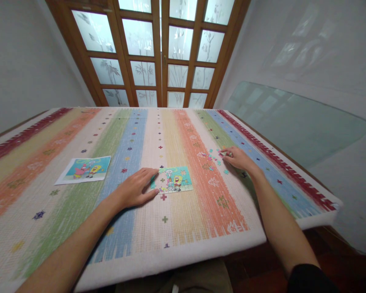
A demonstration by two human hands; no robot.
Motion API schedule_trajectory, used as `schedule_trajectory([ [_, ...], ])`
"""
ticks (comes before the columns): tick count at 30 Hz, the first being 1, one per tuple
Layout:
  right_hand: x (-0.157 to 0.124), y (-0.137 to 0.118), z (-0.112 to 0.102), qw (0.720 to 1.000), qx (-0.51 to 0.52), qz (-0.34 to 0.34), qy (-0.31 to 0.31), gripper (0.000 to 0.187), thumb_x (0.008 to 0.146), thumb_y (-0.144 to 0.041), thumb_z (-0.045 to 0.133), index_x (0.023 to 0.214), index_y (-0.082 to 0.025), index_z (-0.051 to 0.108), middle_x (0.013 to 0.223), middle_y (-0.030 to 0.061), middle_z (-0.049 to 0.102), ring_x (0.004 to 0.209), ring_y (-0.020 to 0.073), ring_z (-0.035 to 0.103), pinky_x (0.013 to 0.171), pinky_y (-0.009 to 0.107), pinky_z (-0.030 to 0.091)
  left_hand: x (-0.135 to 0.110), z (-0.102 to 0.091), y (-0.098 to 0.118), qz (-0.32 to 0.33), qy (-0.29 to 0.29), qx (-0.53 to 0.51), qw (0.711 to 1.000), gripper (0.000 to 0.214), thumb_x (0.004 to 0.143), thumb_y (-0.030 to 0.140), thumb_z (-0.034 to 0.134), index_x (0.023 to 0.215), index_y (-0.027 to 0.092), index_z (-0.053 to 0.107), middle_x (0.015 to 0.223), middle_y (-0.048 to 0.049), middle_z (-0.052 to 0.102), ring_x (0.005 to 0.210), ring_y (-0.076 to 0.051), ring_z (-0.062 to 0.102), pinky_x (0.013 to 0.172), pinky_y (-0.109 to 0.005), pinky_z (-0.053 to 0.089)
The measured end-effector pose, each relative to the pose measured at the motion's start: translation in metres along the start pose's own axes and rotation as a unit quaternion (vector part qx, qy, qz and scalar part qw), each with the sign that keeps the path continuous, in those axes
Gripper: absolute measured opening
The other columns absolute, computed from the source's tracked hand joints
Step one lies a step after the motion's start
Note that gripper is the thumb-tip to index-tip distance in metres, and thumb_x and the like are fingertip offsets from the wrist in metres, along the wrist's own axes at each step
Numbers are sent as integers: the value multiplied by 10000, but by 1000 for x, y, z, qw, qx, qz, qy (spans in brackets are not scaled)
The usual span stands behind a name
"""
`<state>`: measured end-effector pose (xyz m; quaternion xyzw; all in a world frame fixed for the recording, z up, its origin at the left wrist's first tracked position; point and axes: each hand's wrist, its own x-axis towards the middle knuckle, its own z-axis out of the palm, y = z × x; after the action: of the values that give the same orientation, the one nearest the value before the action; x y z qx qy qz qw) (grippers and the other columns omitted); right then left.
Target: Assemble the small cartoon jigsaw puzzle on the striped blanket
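A small partly built cartoon jigsaw puzzle (175, 179) lies in the middle of the striped tablecloth (140, 228). My left hand (137, 188) rests flat beside its left edge, fingers stretched out and touching the puzzle's border. My right hand (238, 158) reaches to the right, where several loose puzzle pieces (212, 156) are scattered. Its fingertips are pressed together on a small piece at the pile's edge. A printed reference picture (86, 169) of the same cartoon lies on the left of the cloth.
The table is covered by a woven cloth with coloured stripes and small cross marks. A wooden door with frosted glass panes (161, 53) stands behind the table. A glass tabletop (293, 122) leans against the right wall.
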<state>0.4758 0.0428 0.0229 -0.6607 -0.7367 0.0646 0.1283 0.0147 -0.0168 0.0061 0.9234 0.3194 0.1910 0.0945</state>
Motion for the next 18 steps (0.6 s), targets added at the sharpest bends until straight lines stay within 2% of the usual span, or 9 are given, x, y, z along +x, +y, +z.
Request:
schedule_trajectory([
  [5,1,-7,6,1000,2,-8,19,359,927,-260,513,1217,-211,718,1048,124,685,931,258,643,937,364,485,0,1,-1,-2,3,-2,1000,486,990,447,513,1404,208,426,1352,-169,614,1258,-333,582,1062,-545,512],
  [8,2,-4,0,1000,14,1,11,269,863,-234,569,1074,-215,736,1011,110,693,905,251,640,903,353,491,-1,0,0,-2,2,-3,1000,485,990,448,510,1402,204,434,1349,-173,616,1258,-335,584,1063,-545,512],
  [11,-2,3,-14,997,53,14,-63,111,797,-264,622,840,-207,707,888,85,707,835,239,635,813,336,494,-1,0,0,-4,4,-9,1000,477,983,439,521,1398,215,447,1353,-165,620,1259,-333,584,1066,-545,511],
  [12,-4,6,-20,992,76,16,-98,112,791,-300,632,806,-208,693,837,72,704,801,232,631,776,330,493,-1,0,0,-4,5,-12,1000,476,979,435,527,1395,216,454,1352,-162,622,1256,-334,586,1066,-546,510],
  [16,-16,9,-35,959,159,-15,-234,248,716,-441,698,793,-205,692,746,41,677,713,202,600,674,315,476,0,0,0,-3,7,-11,1000,477,979,436,530,1395,213,458,1347,-160,626,1251,-333,588,1061,-542,514],
  [18,-20,6,-36,944,178,-29,-276,293,658,-448,737,820,-207,702,734,23,657,686,185,579,644,303,462,0,0,0,-1,6,-7,1000,476,986,445,519,1397,214,449,1348,-163,623,1253,-330,587,1062,-540,515],
])
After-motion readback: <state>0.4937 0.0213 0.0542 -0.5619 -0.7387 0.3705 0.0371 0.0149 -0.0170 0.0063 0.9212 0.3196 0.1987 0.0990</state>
